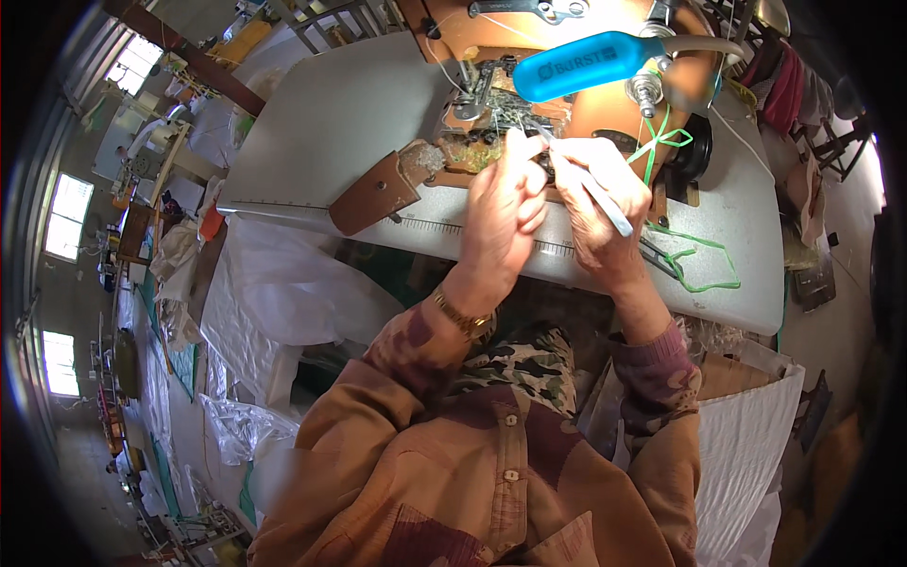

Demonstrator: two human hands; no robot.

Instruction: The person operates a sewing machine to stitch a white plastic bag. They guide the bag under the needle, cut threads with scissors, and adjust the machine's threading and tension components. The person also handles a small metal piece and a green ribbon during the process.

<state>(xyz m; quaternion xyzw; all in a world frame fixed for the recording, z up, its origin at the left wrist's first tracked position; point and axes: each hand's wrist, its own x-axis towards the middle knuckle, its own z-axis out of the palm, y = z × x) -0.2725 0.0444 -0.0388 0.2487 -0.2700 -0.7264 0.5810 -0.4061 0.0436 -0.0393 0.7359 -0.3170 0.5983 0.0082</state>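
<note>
Silver tool [609, 207] in right hand [621, 180]; white bin [744, 458], brown inside

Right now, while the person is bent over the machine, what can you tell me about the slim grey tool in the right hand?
The slim grey tool is narrow, smooth and slightly shiny, and looks like metal, perhaps tweezers. The right hand grips it, hiding part of its length. It slants, its blunt rear end sticking out toward the lower right and its front pointing at the sewing machine. Whether its tip touches anything there is too small to tell.
</note>
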